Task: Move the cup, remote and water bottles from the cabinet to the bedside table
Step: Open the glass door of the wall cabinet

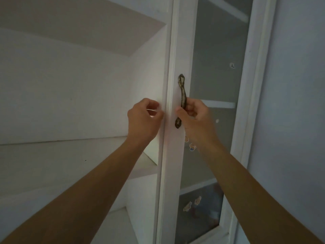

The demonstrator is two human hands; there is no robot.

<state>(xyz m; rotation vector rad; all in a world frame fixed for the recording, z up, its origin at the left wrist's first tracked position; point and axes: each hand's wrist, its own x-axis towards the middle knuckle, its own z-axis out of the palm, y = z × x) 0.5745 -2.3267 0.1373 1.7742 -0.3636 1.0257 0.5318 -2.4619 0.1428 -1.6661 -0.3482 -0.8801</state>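
The right hand (194, 112) grasps the brass handle (182, 95) of the white cabinet door (173, 164), fingers wrapped round its lower half. Just left of it, the left hand (145, 117) has its fingers curled at the door's edge; whether it holds the edge I cannot tell. Cabinet shelves (70, 140) stretch left of that hand; shapes behind the frosted glass (218, 55) are too blurred to name

Open for reaching into left bay (79, 94), over shelf (61, 155). Barred on right by glass door (216, 76), with door stile (171, 164) and projecting handle (182, 92) at bay's edge. Hemmed in at far right by wall (299, 103).
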